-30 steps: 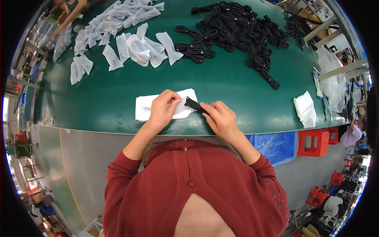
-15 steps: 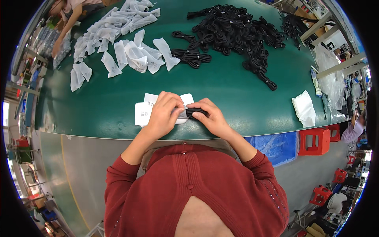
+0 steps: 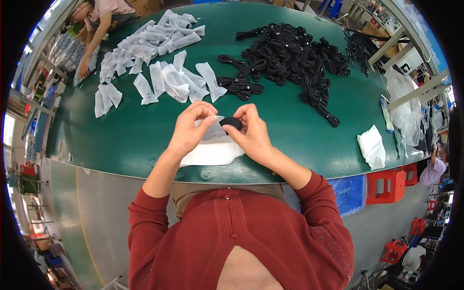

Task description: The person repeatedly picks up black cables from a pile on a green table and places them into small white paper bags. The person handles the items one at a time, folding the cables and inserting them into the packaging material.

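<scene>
My left hand (image 3: pixel 192 126) pinches the edge of a thin translucent white bag (image 3: pixel 212 130) between thumb and fingers. In my right hand (image 3: pixel 252 131) is a coiled black cable (image 3: pixel 231 123), gripped between thumb and curled fingers. The cable's left end meets the bag's upper right edge; how far it sits inside, I cannot tell. Just below both hands lies a stack of flat white bags (image 3: pixel 212 153) near the table's front edge.
Filled white bags (image 3: pixel 176 82) lie scattered at the far left of the green table (image 3: pixel 145 150). A big heap of coiled black cables (image 3: pixel 290 55) spreads across the back right. One white packet (image 3: pixel 371 147) rests at the right. Another person's hand (image 3: pixel 84 67) shows at the far left.
Both my hands have risen off the stack, lifting the bag and the cable with them. The cable now stands more upright at the bag's edge. The view has tilted slightly.
</scene>
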A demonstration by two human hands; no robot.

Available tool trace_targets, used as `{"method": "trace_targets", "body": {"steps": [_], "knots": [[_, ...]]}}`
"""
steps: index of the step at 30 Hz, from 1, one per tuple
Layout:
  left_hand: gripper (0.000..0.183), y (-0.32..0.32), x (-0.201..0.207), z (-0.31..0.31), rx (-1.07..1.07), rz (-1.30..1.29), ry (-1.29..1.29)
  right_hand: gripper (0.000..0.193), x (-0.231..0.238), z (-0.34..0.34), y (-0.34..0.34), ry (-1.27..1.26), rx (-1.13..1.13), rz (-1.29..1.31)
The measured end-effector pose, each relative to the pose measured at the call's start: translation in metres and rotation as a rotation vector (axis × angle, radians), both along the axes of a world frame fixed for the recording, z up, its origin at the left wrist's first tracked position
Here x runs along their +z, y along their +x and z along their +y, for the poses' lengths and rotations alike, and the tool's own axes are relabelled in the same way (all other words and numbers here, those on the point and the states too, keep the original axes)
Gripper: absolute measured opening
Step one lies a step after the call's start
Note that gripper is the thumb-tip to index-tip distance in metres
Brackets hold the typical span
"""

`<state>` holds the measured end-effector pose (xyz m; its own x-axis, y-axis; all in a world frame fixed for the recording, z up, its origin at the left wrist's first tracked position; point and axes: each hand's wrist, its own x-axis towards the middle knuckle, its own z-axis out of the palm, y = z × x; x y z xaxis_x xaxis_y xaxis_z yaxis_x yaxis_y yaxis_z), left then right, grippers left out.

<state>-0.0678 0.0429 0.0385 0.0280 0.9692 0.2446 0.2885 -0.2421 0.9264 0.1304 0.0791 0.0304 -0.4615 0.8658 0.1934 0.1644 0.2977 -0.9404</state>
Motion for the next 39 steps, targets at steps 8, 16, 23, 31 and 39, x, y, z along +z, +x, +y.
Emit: {"method": "trace_targets", "body": {"steps": [8,16,23,31,39], "knots": [[0.023,-0.048,0.014,0.045,-0.082,-0.914,-0.097,0.052,-0.019,0.092,-0.026,0.502,-0.104,-0.028],[0.021,-0.073,0.008,0.078,0.518,-0.071,0.317,0.082,-0.077,0.186,-0.047,0.669,-0.029,-0.75],[0.014,-0.002,-0.032,-0.013,0.095,0.308,0.146,0.046,-0.064,0.152,0.001,0.776,-0.005,-0.666],[0.026,0.016,-0.044,-0.038,0.053,0.481,0.226,0.029,-0.06,0.101,0.085,0.821,-0.129,-0.476],[0.022,0.024,-0.066,-0.038,-0.023,0.551,0.184,0.024,-0.022,0.05,0.087,0.381,-0.39,0.318]]}}
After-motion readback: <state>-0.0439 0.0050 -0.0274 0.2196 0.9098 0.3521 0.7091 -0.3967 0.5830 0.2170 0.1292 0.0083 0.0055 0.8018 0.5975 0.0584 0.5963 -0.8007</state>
